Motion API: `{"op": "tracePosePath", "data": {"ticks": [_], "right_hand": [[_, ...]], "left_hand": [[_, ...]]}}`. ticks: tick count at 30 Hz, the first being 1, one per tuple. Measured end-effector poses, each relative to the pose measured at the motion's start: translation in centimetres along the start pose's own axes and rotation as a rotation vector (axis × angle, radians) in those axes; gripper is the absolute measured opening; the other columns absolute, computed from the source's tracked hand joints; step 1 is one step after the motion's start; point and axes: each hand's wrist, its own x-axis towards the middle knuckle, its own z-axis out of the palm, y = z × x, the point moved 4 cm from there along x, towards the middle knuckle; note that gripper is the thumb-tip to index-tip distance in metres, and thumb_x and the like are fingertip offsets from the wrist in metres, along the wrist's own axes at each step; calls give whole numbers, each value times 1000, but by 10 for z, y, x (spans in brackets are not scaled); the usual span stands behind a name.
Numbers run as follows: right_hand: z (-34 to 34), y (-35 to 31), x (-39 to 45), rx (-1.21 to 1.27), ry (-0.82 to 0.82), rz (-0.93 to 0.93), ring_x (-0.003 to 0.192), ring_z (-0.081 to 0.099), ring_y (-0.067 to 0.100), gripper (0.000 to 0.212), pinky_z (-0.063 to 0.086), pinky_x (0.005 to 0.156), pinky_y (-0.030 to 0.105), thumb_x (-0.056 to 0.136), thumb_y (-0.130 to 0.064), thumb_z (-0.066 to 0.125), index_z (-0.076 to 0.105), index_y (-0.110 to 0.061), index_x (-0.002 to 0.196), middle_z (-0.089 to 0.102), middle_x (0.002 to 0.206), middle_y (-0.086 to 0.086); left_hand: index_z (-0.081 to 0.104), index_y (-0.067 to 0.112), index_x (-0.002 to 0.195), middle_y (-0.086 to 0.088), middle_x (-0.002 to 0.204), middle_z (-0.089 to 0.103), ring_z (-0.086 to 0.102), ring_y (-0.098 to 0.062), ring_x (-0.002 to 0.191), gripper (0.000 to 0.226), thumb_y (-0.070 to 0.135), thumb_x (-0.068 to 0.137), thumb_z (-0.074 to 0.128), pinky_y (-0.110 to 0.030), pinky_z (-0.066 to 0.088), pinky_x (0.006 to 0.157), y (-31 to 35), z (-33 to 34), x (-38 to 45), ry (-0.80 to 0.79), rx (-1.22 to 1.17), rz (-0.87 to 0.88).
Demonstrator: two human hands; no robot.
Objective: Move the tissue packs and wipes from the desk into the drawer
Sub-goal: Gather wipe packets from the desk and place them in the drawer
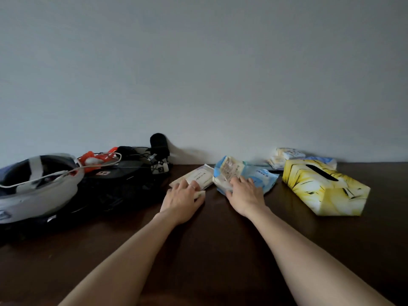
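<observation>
Dark wood surface (209, 228), left hand (183, 200) grip closed on white pack (198, 176), right hand (246, 193) at 3 o'clock, grip spread flat on blue pack (262, 175).

Head cam, fwd over desk (209, 250) toward wall (198, 74), close.

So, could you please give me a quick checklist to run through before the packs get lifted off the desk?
1. Left hand on the white pack: ok, the fingers lie over its near end.
2. Right hand on the blue pack: ok, it rests on top.
3. Firm grip on either pack: cannot tell, the undersides are hidden.
4. Lift path: ok, the yellow tissue box sits apart, to the right.
5. Other packs to move: not ok, a pile lies by the wall.
6. Drawer open: cannot tell, it is out of view.
</observation>
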Motion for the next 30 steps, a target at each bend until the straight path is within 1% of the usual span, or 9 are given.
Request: {"op": "tracePosePath", "data": {"ticks": [4,6,11,16,20,22,25,27,30], "right_hand": [[-22,-5,-56,-23,121,-117,108,58,26,16,45,75,39,103,-39,49,54,-23,104,67,108,2],[-31,-7,-82,8,113,-161,100,59,23,16,44,72,38,101,-40,52,51,-26,94,65,98,-1],[-54,-21,-149,119,226,-294,91,54,21,12,44,70,38,98,-35,57,52,-25,93,62,99,-2],[-79,-34,-211,360,393,-328,87,53,18,15,35,58,32,97,-31,59,49,-21,91,54,96,-4],[-86,-40,-282,567,520,-426,83,50,14,18,39,57,24,89,-27,62,46,-20,90,50,99,-8],[-75,-38,-328,653,585,-474,88,54,17,20,42,60,24,84,-25,62,43,-19,87,55,100,-5],[-34,-33,-393,620,578,-587,112,61,22,22,49,68,25,81,-21,65,43,-19,85,62,123,1],[6,-28,-426,530,492,-650,114,61,22,21,53,63,27,79,-19,66,45,-17,82,61,128,1],[68,-17,-458,384,293,-700,111,62,20,15,58,62,31,80,-19,67,55,-12,84,60,129,4]], "left_hand": [[53,29,127,-3,128,55,52,-28,124,37,48,95,55,-42,49,96,9,-19,-57,16,-31,65],[55,29,128,-1,124,59,58,-27,117,38,46,94,57,-38,51,87,16,-29,-83,38,-36,100],[55,26,93,2,90,63,66,-28,84,36,61,95,48,-33,40,61,35,-63,-150,152,-33,148],[57,22,105,10,70,60,66,-23,73,31,52,98,50,-35,42,57,40,-97,-216,324,-344,-11],[60,24,113,5,74,69,66,-11,67,28,47,96,56,-43,55,62,50,-112,-280,434,-609,32],[60,29,110,6,85,72,69,-13,75,20,42,95,58,-43,58,69,51,-100,-316,405,-764,22],[66,26,114,2,102,75,73,-18,96,20,33,95,61,-41,61,83,43,-51,-369,288,-1109,-109],[68,19,118,-7,109,76,74,-25,103,29,39,98,61,-41,62,81,36,-8,-402,152,-1348,-243],[67,16,119,-10,110,77,76,-25,98,49,53,87,74,-36,63,74,23,57,-446,-62,-1451,-498]]}}
